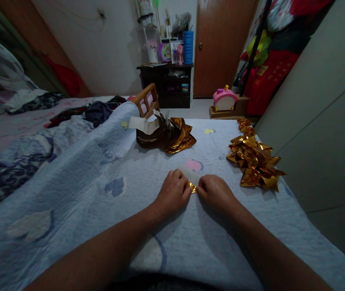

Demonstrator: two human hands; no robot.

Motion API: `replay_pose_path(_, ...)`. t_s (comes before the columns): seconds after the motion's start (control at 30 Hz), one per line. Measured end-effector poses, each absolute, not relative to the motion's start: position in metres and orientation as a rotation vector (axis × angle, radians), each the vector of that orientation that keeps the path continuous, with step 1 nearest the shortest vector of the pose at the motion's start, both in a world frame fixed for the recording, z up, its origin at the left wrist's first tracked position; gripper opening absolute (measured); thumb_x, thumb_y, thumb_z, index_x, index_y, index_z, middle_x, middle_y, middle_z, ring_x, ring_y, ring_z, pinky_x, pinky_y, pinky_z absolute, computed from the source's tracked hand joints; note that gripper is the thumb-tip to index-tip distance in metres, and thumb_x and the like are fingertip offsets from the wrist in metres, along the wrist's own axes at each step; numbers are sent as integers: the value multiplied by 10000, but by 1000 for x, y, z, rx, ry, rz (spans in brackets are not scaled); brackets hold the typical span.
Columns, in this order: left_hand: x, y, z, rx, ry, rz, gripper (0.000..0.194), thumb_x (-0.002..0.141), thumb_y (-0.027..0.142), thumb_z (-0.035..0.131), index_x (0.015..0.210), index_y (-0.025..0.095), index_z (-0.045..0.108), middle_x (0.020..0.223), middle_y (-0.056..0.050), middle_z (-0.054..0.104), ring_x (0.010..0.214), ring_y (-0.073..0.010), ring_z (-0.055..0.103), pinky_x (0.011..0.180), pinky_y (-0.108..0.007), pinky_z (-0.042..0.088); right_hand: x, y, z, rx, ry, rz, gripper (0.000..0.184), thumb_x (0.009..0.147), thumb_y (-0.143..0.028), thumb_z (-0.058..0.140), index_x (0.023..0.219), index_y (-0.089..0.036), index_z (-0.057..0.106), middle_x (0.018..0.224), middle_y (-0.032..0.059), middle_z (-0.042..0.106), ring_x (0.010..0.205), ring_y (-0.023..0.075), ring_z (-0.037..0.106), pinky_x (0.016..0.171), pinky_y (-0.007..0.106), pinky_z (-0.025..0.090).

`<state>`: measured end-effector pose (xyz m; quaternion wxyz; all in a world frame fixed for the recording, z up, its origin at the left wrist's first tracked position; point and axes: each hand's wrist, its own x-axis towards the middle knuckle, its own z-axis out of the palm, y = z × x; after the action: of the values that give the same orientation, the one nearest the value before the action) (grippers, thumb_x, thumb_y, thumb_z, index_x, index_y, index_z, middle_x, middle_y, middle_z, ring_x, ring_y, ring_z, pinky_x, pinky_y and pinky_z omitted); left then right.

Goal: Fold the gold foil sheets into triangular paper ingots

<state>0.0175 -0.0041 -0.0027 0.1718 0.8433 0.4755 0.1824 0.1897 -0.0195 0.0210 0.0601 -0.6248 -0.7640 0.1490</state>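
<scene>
Our left hand and right hand each pinch an edge of the shiny gold-foiled pale paper sheet between them, on the light-blue heart-patterned cloth; uneven pulling, we judge, could tear it.

The small, gold and whitish foil-paper sheet is mine; the pale-blue fabric cover bears pink, yellow and grey-blue hearts.
</scene>
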Motion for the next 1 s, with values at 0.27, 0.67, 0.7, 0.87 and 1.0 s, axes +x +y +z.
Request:
replay_pose_path(0.27, 17, -4, -5, 2391, 1344, 532, 155, 921, 210, 578, 774, 184, 619, 949, -66, 550, 952, -234, 497, 872, -387, 438, 190, -19, 18, -1889, -2302, 440, 207, 921, -228, 558, 820, -157, 725, 862, 123, 744, 807, 237, 650, 683, 329, 351)
replay_pose_path(0.67, 15, -6, -7, 2442, 1337, 483, 128, 946, 224, 556, 842, 178, 615, 995, -76, 545, 981, -245, 475, 885, -392, 430, 190, -19, 17, -1900, -2339, 412, 237, 945, -231, 530, 828, -160, 723, 882, 125, 746, 819, 233, 652, 690, 324, 355)
replay_pose_path(0.7, 15, -7, -7, 2451, 1347, 476, 121, 948, 231, 557, 853, 178, 610, 999, -78, 544, 981, -247, 474, 882, -393, 428, 190, -19, 18, -1903, -2340, 412, 236, 945, -233, 531, 827, -161, 722, 883, 124, 746, 818, 233, 652, 688, 324, 352)
replay_pose_path(0.87, 16, -9, -6, 2447, 1466, 396, 79, 934, 284, 593, 929, 206, 585, 1042, -69, 549, 999, -262, 471, 863, -405, 408, 190, -19, 18, -1910, -2357, 400, 238, 955, -243, 523, 856, -155, 721, 899, 130, 742, 833, 245, 652, 689, 334, 344)
replay_pose_path(1.0, 17, -9, -4, 2449, 1493, 351, 78, 937, 296, 591, 953, 221, 580, 1068, -63, 550, 1020, -263, 466, 869, -410, 389, 188, -20, 20, -1916, -2367, 393, 231, 963, -239, 523, 862, -156, 713, 889, 124, 733, 836, 243, 640, 694, 336, 341)
